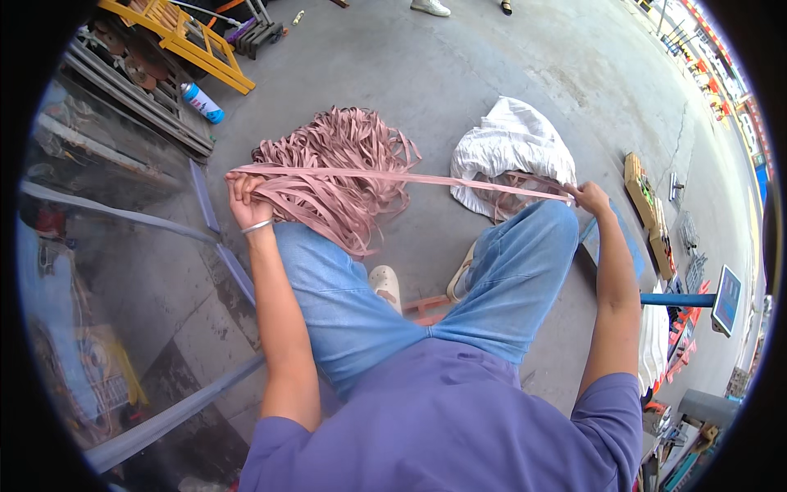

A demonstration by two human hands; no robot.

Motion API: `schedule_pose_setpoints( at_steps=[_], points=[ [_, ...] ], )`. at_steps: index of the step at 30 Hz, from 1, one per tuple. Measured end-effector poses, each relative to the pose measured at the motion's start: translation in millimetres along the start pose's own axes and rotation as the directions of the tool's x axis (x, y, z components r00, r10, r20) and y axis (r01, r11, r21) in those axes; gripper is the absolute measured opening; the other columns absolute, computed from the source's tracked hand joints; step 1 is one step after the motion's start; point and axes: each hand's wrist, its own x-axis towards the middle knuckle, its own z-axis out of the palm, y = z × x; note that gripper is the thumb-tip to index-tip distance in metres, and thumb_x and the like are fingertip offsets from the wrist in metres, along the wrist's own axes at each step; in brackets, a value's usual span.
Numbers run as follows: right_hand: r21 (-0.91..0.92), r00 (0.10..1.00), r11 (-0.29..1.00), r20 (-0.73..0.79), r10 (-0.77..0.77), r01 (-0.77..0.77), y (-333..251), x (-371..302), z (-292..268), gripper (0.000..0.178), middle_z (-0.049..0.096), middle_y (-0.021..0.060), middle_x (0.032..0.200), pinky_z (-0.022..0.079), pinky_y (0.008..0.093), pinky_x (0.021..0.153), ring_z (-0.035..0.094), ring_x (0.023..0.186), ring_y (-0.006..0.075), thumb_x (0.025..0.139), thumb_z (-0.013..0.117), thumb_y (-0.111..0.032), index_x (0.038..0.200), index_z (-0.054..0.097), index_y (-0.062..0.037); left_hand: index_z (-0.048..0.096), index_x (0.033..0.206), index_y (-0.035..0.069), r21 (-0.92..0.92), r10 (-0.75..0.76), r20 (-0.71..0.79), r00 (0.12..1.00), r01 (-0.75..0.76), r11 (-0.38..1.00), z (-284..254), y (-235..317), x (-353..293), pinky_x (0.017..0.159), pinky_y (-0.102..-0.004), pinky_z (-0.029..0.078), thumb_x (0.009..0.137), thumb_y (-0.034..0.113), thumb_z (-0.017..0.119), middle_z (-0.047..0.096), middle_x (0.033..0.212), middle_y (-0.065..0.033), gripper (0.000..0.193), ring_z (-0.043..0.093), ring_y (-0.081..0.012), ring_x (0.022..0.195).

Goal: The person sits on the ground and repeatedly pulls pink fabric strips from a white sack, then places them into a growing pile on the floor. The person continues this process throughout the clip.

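Observation:
A long pink ribbon-like strip (pixel 443 179) is stretched across in front of my knees, one end at each hand. My left hand (pixel 246 193), with a silver bangle at the wrist, is closed on the strip beside the big heap of pink strips (pixel 336 148). Over my right knee, my right hand (pixel 589 197) pinches the strip's other end. Beyond the taut strip, on the right, sits a white cloth sack (pixel 516 139); its mouth faces me and more pink strips show inside. The heap lies on the floor at my left knee.
A blue-and-white spray can (pixel 202 103) and a yellow ladder (pixel 184 41) are at the far left, beside clear plastic sheeting (pixel 139 246). To my right stand a scale display on a blue post (pixel 676 300) and long boxes (pixel 649 209). Another person's shoe (pixel 430 7) shows at the top.

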Motion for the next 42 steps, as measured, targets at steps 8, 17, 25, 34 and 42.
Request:
schedule_pose_setpoints(
  at_steps=[8, 17, 25, 34, 42],
  points=[
    [0.324, 0.992, 0.946, -0.111, 0.062, -0.023, 21, 0, 3, 0.063, 0.06, 0.0111, 0.057, 0.044, 0.034, 0.06, 0.059, 0.059, 0.0205, 0.073, 0.053, -0.061, 0.058, 0.064, -0.0015, 0.05, 0.115, 0.004, 0.331, 0.062, -0.312, 0.948, 0.048, 0.942, -14, -20, -1, 0.063, -0.0218, 0.043, 0.092, 0.029, 0.045, 0.037, 0.055, 0.0056, 0.035, 0.037, -0.0043, 0.048],
    [0.299, 0.379, 0.391, 0.099, -0.92, 0.871, -302, -131, -18, 0.032, 0.06, 0.01, 0.065, 0.043, 0.0374, 0.058, 0.058, 0.065, 0.0284, 0.075, 0.061, -0.04, 0.071, 0.063, -0.0081, 0.042, 0.122, 0.001, 0.516, -0.274, -0.336, 0.901, 0.419, 0.747, 34, -118, -29, 0.089, -0.0335, 0.043, 0.093, 0.03, 0.042, 0.057, 0.104, -0.0124, 0.041, 0.056, -0.0197, 0.095],
    [0.462, 0.665, 0.548, -0.131, -0.735, 0.697, -326, -76, -10, 0.047, 0.059, 0.0105, 0.059, 0.044, 0.0365, 0.057, 0.058, 0.06, 0.027, 0.076, 0.056, -0.052, 0.072, 0.065, -0.0064, 0.05, 0.085, 0.009, 0.59, -0.458, -0.306, 0.835, 0.544, 0.597, 35, -131, -60, 0.058, -0.0225, 0.035, 0.092, 0.038, 0.04, 0.03, 0.051, 0.0056, 0.031, 0.032, -0.0062, 0.046],
    [0.578, 0.942, 0.815, -0.254, 0.22, -0.035, 19, 55, 24, 0.057, 0.052, 0.0066, 0.055, 0.04, 0.0289, 0.045, 0.049, 0.051, 0.0129, 0.076, 0.059, -0.053, 0.058, 0.057, 0.0011, 0.049, 0.074, 0.011, 0.357, 0.197, -0.333, 0.922, -0.07, 0.931, -20, 18, -16, 0.065, -0.0256, 0.044, 0.095, 0.031, 0.034, 0.029, 0.049, 0.0062, 0.033, 0.032, -0.0062, 0.044],
    [0.426, 0.975, 0.902, -0.16, 0.154, -0.073, -26, 29, 16, 0.044, 0.064, 0.0135, 0.081, 0.045, 0.0373, 0.076, 0.062, 0.083, 0.0259, 0.081, 0.049, -0.047, 0.082, 0.064, -0.0062, 0.053, 0.083, 0.008, 0.417, 0.195, -0.346, 0.918, -0.035, 0.908, -25, 1, -4, 0.073, -0.0293, 0.044, 0.092, 0.032, 0.043, 0.044, 0.061, 0.0025, 0.028, 0.046, -0.0095, 0.059]
  ],
)
